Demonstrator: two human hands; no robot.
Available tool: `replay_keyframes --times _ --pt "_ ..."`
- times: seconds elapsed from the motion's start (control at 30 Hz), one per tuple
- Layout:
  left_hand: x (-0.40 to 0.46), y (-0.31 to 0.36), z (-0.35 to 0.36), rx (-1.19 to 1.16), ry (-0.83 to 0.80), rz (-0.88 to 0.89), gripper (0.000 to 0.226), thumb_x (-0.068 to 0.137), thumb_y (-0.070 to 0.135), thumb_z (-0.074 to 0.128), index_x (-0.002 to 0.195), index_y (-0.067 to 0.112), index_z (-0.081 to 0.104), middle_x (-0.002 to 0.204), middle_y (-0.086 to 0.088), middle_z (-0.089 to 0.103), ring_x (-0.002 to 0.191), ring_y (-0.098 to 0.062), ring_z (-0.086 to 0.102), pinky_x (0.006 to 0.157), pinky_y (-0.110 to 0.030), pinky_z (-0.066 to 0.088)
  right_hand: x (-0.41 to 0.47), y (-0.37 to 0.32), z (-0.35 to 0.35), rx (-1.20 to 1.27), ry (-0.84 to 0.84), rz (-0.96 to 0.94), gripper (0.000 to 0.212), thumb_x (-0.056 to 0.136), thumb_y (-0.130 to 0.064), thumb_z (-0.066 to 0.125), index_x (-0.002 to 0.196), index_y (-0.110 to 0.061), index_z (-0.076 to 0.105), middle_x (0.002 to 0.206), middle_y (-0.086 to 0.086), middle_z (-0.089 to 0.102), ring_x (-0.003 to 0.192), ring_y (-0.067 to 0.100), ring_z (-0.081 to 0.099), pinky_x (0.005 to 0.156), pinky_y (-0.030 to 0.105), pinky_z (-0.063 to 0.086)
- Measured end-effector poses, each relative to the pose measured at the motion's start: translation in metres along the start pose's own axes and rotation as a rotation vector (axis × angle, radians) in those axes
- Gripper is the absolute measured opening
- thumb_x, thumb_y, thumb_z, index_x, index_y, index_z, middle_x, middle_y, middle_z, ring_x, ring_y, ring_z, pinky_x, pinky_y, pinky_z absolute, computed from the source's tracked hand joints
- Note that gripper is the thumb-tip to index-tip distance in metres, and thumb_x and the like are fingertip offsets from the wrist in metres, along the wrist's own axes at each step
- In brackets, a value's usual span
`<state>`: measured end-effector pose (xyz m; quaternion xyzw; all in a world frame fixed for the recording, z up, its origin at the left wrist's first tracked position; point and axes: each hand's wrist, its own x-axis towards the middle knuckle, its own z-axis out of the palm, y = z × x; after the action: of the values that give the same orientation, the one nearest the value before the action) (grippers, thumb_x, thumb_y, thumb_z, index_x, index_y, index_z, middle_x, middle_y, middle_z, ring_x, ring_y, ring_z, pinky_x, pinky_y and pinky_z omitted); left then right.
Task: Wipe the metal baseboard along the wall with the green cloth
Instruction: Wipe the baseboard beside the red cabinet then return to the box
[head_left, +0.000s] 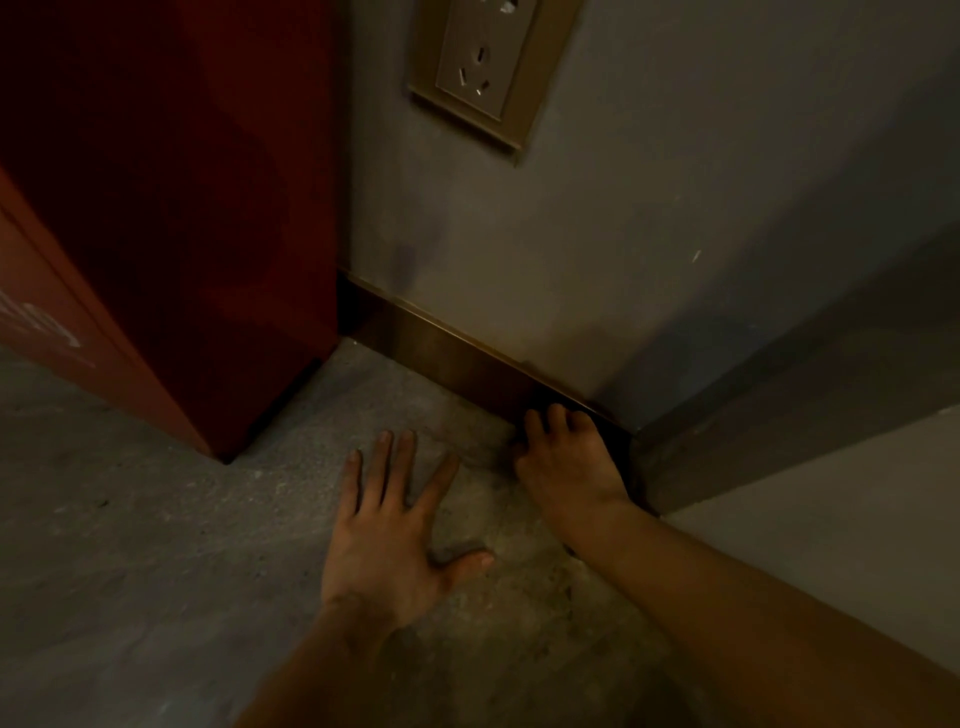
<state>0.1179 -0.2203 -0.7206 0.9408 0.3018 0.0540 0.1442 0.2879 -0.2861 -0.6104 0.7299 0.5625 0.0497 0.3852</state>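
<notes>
The brassy metal baseboard (457, 358) runs along the foot of the grey wall, from a red cabinet down to a corner on the right. My right hand (569, 462) is pressed against the baseboard's right end, close to that corner, with its fingers curled. A dark cloth (628, 452) shows only as a rim around the hand, and its colour is lost in the dim light. My left hand (395, 530) lies flat on the floor, fingers spread, holding nothing.
A red cabinet (182, 208) stands on the left and meets the wall where the baseboard starts. A brass wall socket (483, 67) sits above. A second wall (779, 405) juts out on the right and forms the corner. The floor (156, 519) is rough grey concrete.
</notes>
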Motion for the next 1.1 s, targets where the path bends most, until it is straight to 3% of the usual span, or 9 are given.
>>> replay_keyframes --times 0.33,0.53,0.73,0.97,1.1 --pt "0.001 0.0 -0.001 0.008 0.001 -0.006 0.1 0.079 0.097 0.024 0.159 0.038 0.017 0.169 -0.015 0.005 0.156 -0.034 -0.01 0.122 -0.065 0.009 -0.003 0.005 -0.001 -0.041 -0.125 0.04 0.032 0.088 -0.024 0.061 0.12 -0.018 0.062 0.125 0.015 0.047 0.109 0.037 0.044 0.089 0.046 0.039" --pt "0.0 0.0 0.0 -0.001 0.012 0.006 0.101 0.078 0.097 0.025 0.159 0.037 0.019 0.169 -0.015 0.007 0.156 -0.035 -0.008 0.122 -0.065 0.007 -0.001 0.004 -0.001 -0.072 -0.15 0.064 0.029 0.096 -0.026 0.052 0.123 -0.02 0.062 0.128 0.015 0.05 0.113 0.036 0.045 0.094 0.047 0.04" --pt "0.001 -0.001 0.002 0.002 0.022 0.0 0.102 0.078 0.097 0.025 0.159 0.037 0.019 0.169 -0.016 0.008 0.156 -0.035 -0.008 0.122 -0.065 0.007 -0.004 0.002 -0.011 -0.065 -0.177 0.075 0.028 0.094 -0.022 0.055 0.12 -0.016 0.063 0.125 0.017 0.052 0.108 0.035 0.047 0.088 0.045 0.041" --pt "0.002 -0.002 0.005 -0.019 0.034 0.003 0.103 0.076 0.098 0.03 0.159 0.038 0.02 0.169 -0.016 0.011 0.156 -0.034 -0.006 0.122 -0.065 0.007 -0.023 -0.005 -0.033 0.297 -0.08 0.075 0.033 0.09 -0.03 0.056 0.121 -0.022 0.062 0.118 0.014 0.052 0.104 0.034 0.051 0.082 0.041 0.04" --pt "0.001 0.0 0.003 -0.001 0.006 0.0 0.105 0.075 0.099 0.026 0.16 0.038 0.018 0.169 -0.015 0.009 0.156 -0.034 -0.008 0.122 -0.064 0.005 -0.036 -0.014 -0.043 0.543 -0.137 0.079 0.065 0.074 -0.054 0.074 0.131 -0.027 0.055 0.128 0.013 0.051 0.114 0.035 0.049 0.091 0.042 0.044"
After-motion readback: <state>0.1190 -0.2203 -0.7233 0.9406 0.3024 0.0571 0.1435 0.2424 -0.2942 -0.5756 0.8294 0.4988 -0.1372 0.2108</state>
